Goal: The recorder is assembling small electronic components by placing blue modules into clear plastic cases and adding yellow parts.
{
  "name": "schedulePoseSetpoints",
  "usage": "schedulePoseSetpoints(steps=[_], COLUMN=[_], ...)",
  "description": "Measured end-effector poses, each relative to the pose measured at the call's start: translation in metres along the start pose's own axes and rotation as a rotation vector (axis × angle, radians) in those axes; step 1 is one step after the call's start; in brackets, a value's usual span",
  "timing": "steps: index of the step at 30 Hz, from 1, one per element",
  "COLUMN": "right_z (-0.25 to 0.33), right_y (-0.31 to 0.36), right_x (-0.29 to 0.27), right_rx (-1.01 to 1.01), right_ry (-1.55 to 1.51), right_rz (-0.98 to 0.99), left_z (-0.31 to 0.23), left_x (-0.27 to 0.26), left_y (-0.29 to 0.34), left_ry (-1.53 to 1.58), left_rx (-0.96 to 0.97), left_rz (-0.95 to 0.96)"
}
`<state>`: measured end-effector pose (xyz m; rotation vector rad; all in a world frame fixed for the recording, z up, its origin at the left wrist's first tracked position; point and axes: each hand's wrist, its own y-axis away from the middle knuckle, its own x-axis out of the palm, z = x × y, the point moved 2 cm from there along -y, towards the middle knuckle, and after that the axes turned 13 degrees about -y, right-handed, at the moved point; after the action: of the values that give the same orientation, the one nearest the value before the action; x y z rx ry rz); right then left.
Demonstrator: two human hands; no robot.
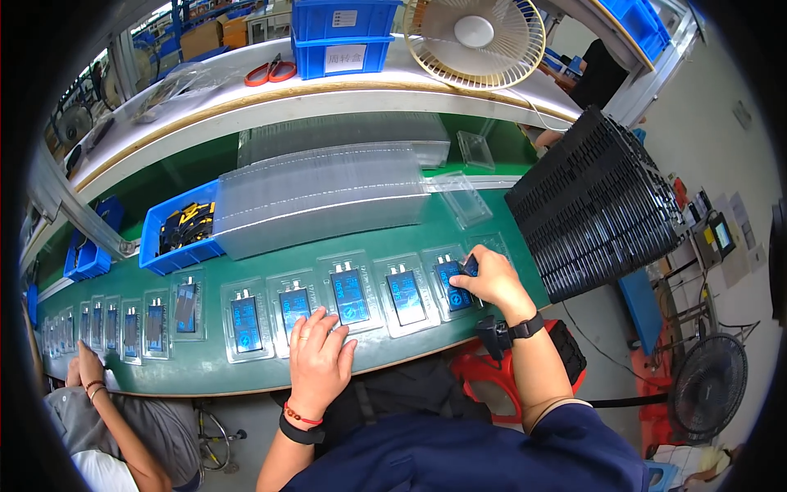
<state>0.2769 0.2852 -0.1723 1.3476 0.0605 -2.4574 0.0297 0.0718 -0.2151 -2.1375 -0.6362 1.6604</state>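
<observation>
Flat blue batteries sit in clear plastic trays, in a row along the green bench. My left hand (318, 354) lies with fingers apart over the lower part of one tray, partly covering its blue battery (294, 305). At the right end of the row, my right hand (492, 280) is closed on a dark blue flat battery (470, 266), mostly hidden by the fingers. My right thumb reaches over another battery (447, 275) in its tray. Between my hands lie a battery (350, 293) and another battery (406, 297), each in its own tray.
Stacked clear trays (320, 197) stand behind the row, beside a blue bin (152, 238) of black-and-yellow pieces. A tall stack of black trays (594, 205) rises at the right. A fan (474, 37) and red-handled scissors (270, 72) are on the shelf. A co-worker's arm (115, 418) is at left.
</observation>
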Motion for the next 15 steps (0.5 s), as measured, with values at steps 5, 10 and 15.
schedulePoseSetpoints(steps=[5, 10, 15], right_z=[-0.036, -0.057, -0.048], right_y=[-0.011, -0.023, -0.011], right_x=[-0.021, -0.015, -0.006], right_rx=[-0.086, -0.019, 0.069], right_ry=[-0.329, -0.100, 0.009], right_rz=[-0.330, -0.333, -0.360], left_z=[0.000, 0.001, 0.000], left_x=[-0.001, -0.001, 0.000], left_y=[0.000, 0.000, 0.000], left_ry=[0.000, -0.004, -0.011], left_rx=[0.008, 0.000, -0.006], left_rz=[-0.024, -0.027, 0.008])
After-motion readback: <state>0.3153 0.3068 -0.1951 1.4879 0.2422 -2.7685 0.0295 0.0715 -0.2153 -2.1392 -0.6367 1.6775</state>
